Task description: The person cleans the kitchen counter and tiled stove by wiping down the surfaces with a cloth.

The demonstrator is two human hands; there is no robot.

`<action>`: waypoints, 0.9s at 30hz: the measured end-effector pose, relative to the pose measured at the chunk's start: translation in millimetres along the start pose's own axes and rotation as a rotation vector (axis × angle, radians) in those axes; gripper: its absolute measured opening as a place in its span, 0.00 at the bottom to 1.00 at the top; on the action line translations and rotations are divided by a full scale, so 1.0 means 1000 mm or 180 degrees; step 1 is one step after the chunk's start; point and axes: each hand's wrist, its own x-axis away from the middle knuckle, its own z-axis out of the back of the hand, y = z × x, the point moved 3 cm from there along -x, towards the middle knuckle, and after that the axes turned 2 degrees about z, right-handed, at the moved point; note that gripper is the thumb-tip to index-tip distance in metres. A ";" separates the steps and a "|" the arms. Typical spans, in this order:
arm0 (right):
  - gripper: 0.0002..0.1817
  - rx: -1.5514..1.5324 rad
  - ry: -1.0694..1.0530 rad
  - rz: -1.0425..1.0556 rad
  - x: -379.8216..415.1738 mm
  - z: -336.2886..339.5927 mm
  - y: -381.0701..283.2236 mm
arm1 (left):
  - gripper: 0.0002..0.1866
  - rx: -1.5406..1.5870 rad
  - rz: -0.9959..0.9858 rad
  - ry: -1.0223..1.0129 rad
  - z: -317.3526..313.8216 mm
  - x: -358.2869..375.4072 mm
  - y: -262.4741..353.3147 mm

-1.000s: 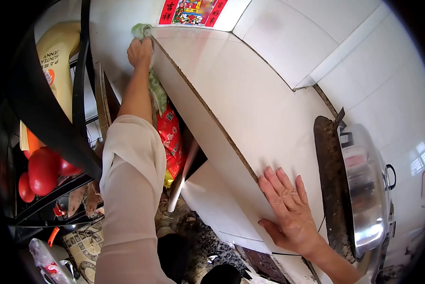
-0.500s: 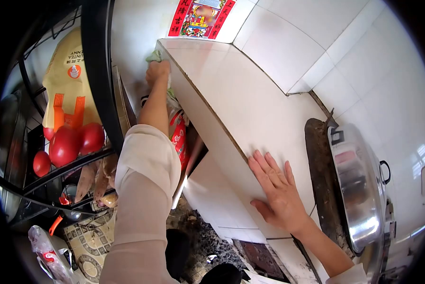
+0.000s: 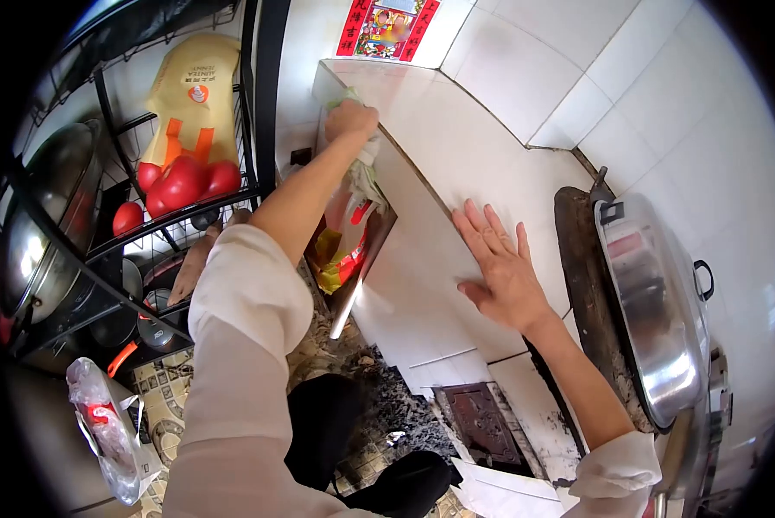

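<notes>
My left hand (image 3: 351,119) is closed around a pale green and white cloth (image 3: 366,173), pressed to the upper side of the white tiled counter (image 3: 456,129) near its far corner. Part of the cloth hangs below the fist. Lying flat on the counter near its left edge, my right hand (image 3: 501,276) has its fingers spread and holds nothing. Below the cloth, a red and yellow plastic bag (image 3: 340,259) sits in the gap beside the counter's side wall.
A black wire rack (image 3: 266,104) on the left carries a yellow bag (image 3: 193,95), red round items (image 3: 180,186) and a steel pan (image 3: 55,224). To the right, a large lidded steel pot (image 3: 651,302) stands on the stove. A plastic bag (image 3: 102,432) lies low at left.
The view has shifted, showing more of the rack. My left hand has moved with the cloth from the wall end nearer along the counter's side. My right hand stays flat on top.
</notes>
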 end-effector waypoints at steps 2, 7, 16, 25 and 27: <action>0.51 0.0052 0.0047 0.0012 0.002 -0.002 0.000 | 0.19 0.0086 -0.0270 -0.0088 0.001 0.024 0.003; 0.42 -0.0068 0.0422 0.0058 0.002 -0.002 0.005 | 0.17 0.0003 -0.0717 -0.0333 0.014 0.097 0.008; 0.33 -0.0601 0.0958 -0.0038 0.006 0.003 0.010 | 0.09 -0.0096 -0.2068 -0.1402 0.024 0.242 -0.011; 0.41 -0.0591 0.0679 -0.0414 0.031 0.020 -0.001 | 0.08 0.0642 -0.2806 -0.1865 0.004 0.293 -0.075; 0.44 -0.0410 0.0490 -0.0480 0.041 0.021 -0.003 | 0.15 0.1448 -0.2549 -0.2032 0.016 0.294 -0.080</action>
